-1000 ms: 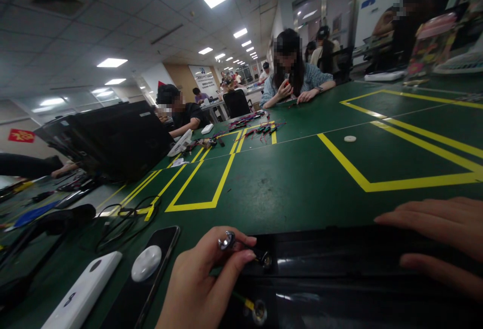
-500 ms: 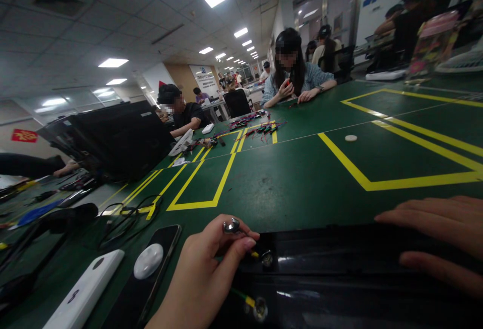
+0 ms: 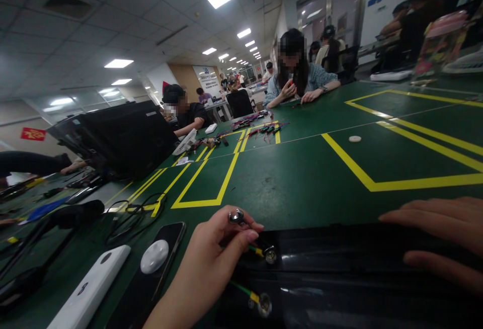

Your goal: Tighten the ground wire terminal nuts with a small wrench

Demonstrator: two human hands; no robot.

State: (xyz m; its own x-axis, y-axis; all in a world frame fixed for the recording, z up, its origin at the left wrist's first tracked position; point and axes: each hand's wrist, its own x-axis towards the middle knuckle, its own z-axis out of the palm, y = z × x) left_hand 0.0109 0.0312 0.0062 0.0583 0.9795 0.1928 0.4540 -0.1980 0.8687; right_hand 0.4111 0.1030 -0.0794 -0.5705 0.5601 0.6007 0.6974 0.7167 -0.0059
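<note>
Left hand [image 3: 202,268]: fingers [image 3: 245,224] pinched on a metal snap stud [image 3: 236,216], held above a black glossy panel [image 3: 339,273] at the near edge of the green counter [image 3: 287,168]. Right hand [image 3: 433,231]: fingers together, resting on the panel. Wired stud [image 3: 264,305]: lying on the panel.

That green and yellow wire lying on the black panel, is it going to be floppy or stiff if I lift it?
The green-and-yellow wire looks thin, so it's probably light and floppy. Its round metal end is likely the heaviest part and may swing down when lifted. The glossy black panel beneath looks smooth, so the wire might slide if pushed.
</note>
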